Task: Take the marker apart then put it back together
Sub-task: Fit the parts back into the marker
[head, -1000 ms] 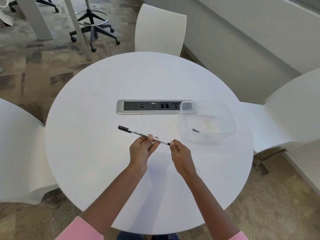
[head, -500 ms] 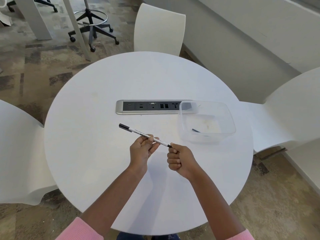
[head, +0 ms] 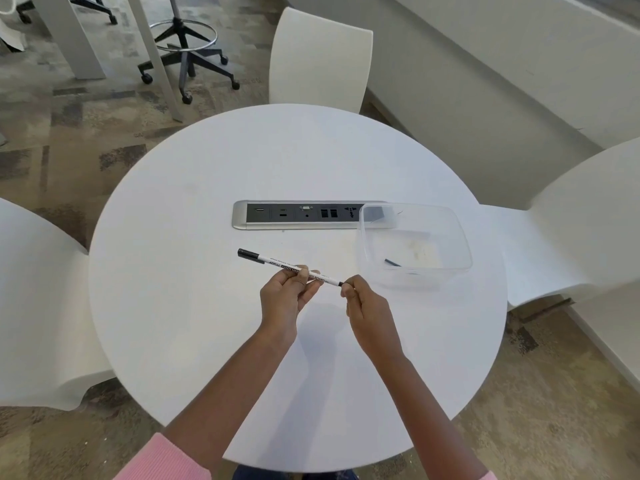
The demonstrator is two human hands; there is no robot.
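The person leans over a round white table (head: 207, 306) with both bare hands raised above its middle, and the marker (head: 277, 265) is held in the air between them, clear of the tabletop. It is a slim white whiteboard marker with black print along the barrel, and it lies tilted, its black cap (head: 248, 253) pointing toward 10 o'clock and its other end running down toward 4 o'clock. The left hand (head: 282, 301) pinches the barrel near its middle, thumb and fingertips closed around it with the palm turned up. The right hand (head: 367, 311) pinches the small black end of the marker at 4 o'clock, thumb and forefinger pressed together on it and the other fingers curled in. At 2 o'clock from the hands, near them, sits a clear plastic container (head: 460, 237) with a small dark piece (head: 392, 262) lying on its bottom; I cannot tell what that piece is. At 12 o'clock, sunk into the table, is a silver power strip (head: 242, 216) with a row of dark sockets, and the container's far corner overlaps its right end. 3 white chairs stand around the table, at 9, 12 and 3 o'clock. Pink sleeves (head: 162, 459) show at the bottom edge of view.
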